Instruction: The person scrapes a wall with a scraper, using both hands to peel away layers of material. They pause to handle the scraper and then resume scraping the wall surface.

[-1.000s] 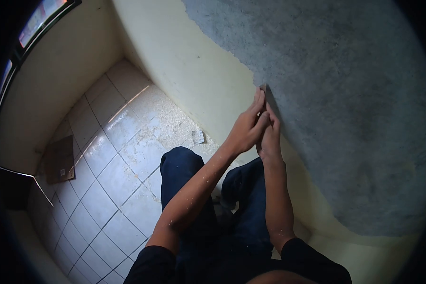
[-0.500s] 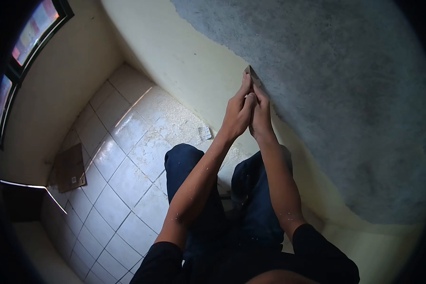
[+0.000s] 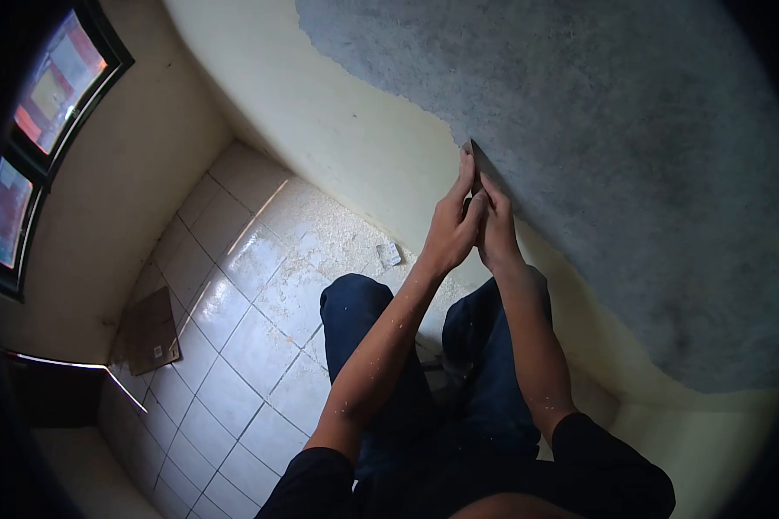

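Note:
Both hands are together on a thin flat scraper (image 3: 469, 147), its tip against the wall where pale paint (image 3: 372, 121) meets bare grey surface (image 3: 597, 173). My left hand (image 3: 450, 229) has its fingers stretched along the scraper and pressed around it. Beside it, my right hand (image 3: 498, 232) is closed on the tool from the other side, its fingers pointing up the blade. Most of the scraper is hidden by the hands. White specks dot both forearms.
Pale flakes and dust (image 3: 342, 238) lie along the wall's foot on the tiled floor (image 3: 229, 346). A small whitish block (image 3: 389, 254) sits there. A brown cardboard piece (image 3: 150, 331) rests at left, below a dark-framed window (image 3: 41, 164). My knees (image 3: 359, 311) are close to the wall.
The whole view has shifted, so hands, floor and window appear lower and further right. Both hands stay on the scraper at the paint's edge.

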{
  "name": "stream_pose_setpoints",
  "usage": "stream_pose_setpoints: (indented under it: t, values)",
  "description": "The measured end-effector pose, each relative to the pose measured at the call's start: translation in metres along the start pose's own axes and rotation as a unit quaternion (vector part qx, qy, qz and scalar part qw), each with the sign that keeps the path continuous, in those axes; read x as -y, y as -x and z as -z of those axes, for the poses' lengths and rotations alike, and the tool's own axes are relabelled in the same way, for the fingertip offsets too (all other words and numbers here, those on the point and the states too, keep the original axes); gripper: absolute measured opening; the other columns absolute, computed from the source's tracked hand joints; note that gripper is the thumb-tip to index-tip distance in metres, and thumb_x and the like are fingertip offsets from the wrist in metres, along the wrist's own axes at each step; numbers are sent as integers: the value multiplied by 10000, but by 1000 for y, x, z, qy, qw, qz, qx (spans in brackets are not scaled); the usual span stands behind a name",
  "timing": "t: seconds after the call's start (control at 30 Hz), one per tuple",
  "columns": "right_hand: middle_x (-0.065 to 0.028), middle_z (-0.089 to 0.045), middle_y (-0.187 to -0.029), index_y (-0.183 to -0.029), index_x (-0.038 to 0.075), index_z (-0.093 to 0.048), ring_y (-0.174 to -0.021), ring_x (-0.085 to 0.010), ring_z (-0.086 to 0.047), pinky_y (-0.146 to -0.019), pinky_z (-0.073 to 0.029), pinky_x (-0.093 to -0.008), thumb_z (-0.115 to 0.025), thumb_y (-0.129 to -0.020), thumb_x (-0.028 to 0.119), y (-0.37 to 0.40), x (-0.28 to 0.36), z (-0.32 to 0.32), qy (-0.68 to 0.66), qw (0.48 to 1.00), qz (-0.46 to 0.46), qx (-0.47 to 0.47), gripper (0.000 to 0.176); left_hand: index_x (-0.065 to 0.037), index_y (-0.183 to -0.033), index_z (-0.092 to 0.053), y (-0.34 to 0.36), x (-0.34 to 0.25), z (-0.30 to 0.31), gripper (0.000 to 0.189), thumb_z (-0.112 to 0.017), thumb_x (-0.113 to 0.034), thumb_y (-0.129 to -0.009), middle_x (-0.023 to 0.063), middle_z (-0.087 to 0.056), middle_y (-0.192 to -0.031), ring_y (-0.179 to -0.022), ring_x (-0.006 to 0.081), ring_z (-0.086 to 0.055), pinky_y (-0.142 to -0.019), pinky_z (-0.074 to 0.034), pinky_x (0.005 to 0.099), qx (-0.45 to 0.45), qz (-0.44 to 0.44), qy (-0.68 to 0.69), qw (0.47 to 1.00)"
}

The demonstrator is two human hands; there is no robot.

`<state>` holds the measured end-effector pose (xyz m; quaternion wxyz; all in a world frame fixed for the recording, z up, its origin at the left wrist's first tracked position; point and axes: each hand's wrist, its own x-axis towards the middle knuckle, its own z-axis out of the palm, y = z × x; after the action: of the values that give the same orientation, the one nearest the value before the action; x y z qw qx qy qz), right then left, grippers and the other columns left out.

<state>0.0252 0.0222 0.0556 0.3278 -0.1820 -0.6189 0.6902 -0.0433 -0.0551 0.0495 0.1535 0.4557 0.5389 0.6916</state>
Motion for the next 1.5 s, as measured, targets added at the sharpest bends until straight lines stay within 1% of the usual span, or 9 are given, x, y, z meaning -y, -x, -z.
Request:
stream_pose_setpoints:
  t: [0.1,0.23,0.37,0.5,0.6,0.67,0.9,1.2,1.5]
  values:
    - [-172,-471,-1628,-1607,-20,-413,-1486,-240,-478,-1220,-386,-348,-462,-1098,65,-10,-5,-1,-3,1000,-8,15,519,94,-1644,-212,-6,4,3,661,-430,-162,-1075,261,-232,-1734,-1603,323,-268,-1276,-256,365,-15,37,14,999]
    - [-150,-621,-1475,-1583,-16,-466,-1300,-189,-601,-1094,-467,-308,-519,-1103,169,-34,-18,-15,8,999,-1,36,517,89,-1646,-213,-19,23,13,651,-417,-171,-1085,269,-282,-1716,-1569,291,-347,-1260,-288,353,-42,47,17,998]
    - [-113,-652,-1411,-1591,30,-482,-1232,-164,-620,-1059,-483,-295,-488,-1110,136,-13,-14,-16,47,999,11,-3,492,62,-1655,-230,-7,19,17,653,-443,-163,-1081,256,-312,-1708,-1573,298,-341,-1266,-282,358,-18,34,21,999]
    - [-55,-664,-1229,-1598,44,-477,-1029,-100,-614,-860,-531,-254,-423,-1090,38,9,-4,20,52,995,-87,-18,511,33,-1675,-154,8,9,2,699,-472,-195,-1096,268,-177,-1744,-1616,368,-212,-1288,-251,413,60,31,-10,998]
    - [-60,-661,-1269,-1593,44,-479,-967,-65,-624,-736,-520,-200,-418,-1092,44,13,-2,37,26,990,-141,3,504,28,-1682,-91,11,13,-17,692,-430,-191,-1120,218,-69,-1775,-1627,336,-174,-1305,-200,399,37,39,32,998]
    - [-59,-656,-1292,-1591,47,-480,-943,-49,-629,-673,-503,-172,-421,-1101,68,14,-8,38,-22,994,-105,-18,493,21,-1683,-13,14,20,-25,720,-409,-198,-1123,236,34,-1772,-1638,354,-85,-1312,-173,407,50,26,12,998]
    - [-99,-571,-1524,-1599,24,-449,-1129,-111,-646,-843,-573,-229,-421,-1127,164,24,9,59,3,994,-104,42,493,22,-1682,7,22,7,-45,742,-407,-209,-1110,312,42,-1746,-1633,428,-46,-1312,-166,445,33,52,18,998]
    - [-153,-524,-1572,-1581,-45,-439,-1375,-195,-557,-1148,-448,-300,-445,-1115,98,23,-1,55,-56,990,-122,32,487,22,-1682,-46,24,12,-46,719,-402,-260,-1125,322,-4,-1740,-1624,441,-81,-1299,-224,458,10,71,-28,997]
    - [-133,-566,-1528,-1565,-41,-471,-1353,-173,-571,-1109,-466,-282,-445,-1103,74,-6,-8,35,-56,990,-129,28,477,35,-1672,-131,5,26,-28,684,-390,-265,-1115,353,-136,-1711,-1599,478,-154,-1293,-228,453,-28,48,-38,998]
